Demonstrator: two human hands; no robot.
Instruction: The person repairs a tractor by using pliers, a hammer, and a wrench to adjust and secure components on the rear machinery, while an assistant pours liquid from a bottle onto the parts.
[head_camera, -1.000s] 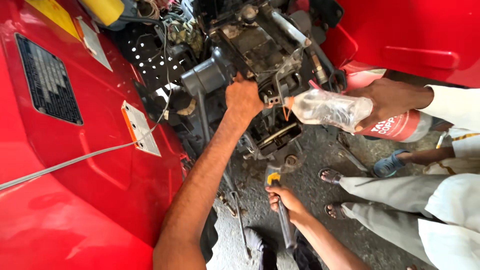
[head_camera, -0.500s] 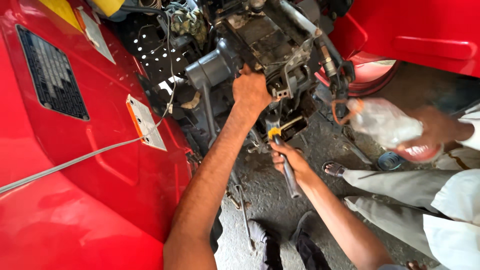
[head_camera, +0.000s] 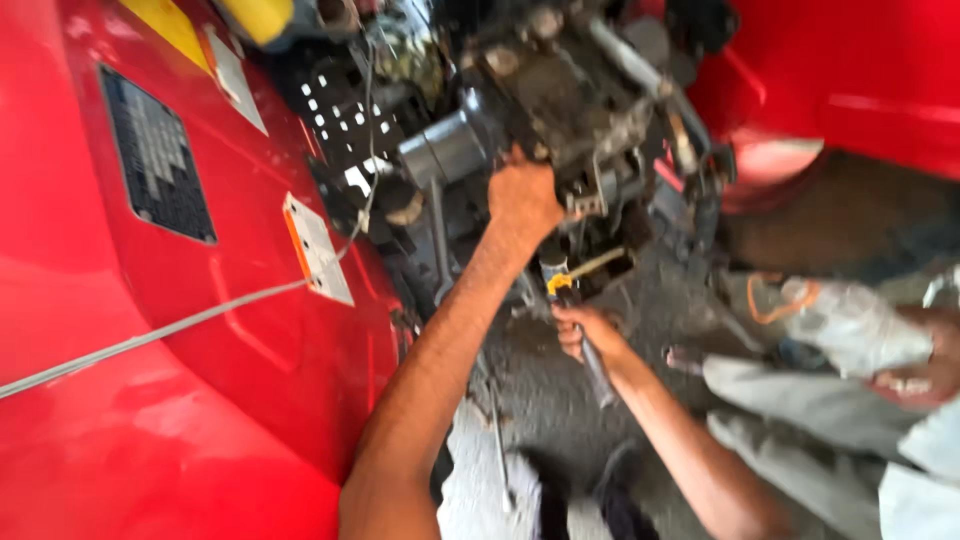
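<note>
Below, yellow-tipped tool (head_camera: 560, 285), greasy dark engine (head_camera: 570, 110)

Your left hand (head_camera: 522, 198) and right hand (head_camera: 585, 331) are bare, both forearms uncovered right up to the frame's edge — no sleeves, gloves, rings or watch showing on you.
</note>
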